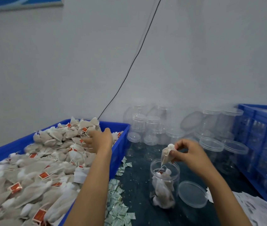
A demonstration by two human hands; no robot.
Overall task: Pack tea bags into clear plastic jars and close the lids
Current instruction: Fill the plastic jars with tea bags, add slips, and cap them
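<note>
Tea bag (166, 154) pinched in your right hand (190, 151) hangs over the open jar (164, 181) on the tabletop; lower it straight in while your left hand (99, 140), fingers spread, rests on the blue crate's (119, 154) pile.

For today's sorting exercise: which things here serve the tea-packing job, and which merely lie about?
Job:
- open clear plastic jar
- beige tea bag pinched in right hand
- blue plastic crate of tea bags
- round clear lid
- left hand

Lying about:
- black cable
- torn paper scraps
</note>
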